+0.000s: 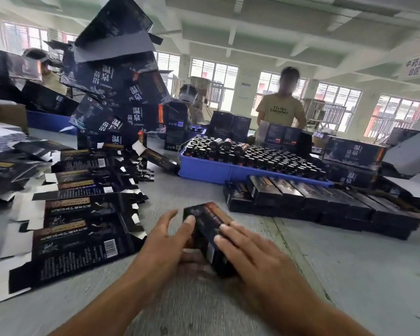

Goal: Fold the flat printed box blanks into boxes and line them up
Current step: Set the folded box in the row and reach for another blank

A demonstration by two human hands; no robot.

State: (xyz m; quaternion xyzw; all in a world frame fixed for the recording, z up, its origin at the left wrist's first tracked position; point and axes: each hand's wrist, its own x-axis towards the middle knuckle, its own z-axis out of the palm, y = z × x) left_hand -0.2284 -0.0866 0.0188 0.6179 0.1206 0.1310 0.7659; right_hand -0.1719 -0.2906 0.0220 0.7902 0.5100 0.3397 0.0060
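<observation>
A small dark printed box (207, 226) with an orange stripe lies folded on the grey table in front of me. My left hand (165, 246) holds its left side, thumb under the near end and fingers on top. My right hand (250, 253) lies across its right side with fingers straight, pressing it. Flat printed box blanks (75, 241) are fanned out in a row to the left. A line of finished dark boxes (320, 200) sits to the right, stacked two high.
A blue tray (216, 170) full of dark bottles stands behind the box. A tall leaning pile of larger dark cartons (121, 93) rises at back left. More cartons (354, 154) stand at right. Other people work across the table.
</observation>
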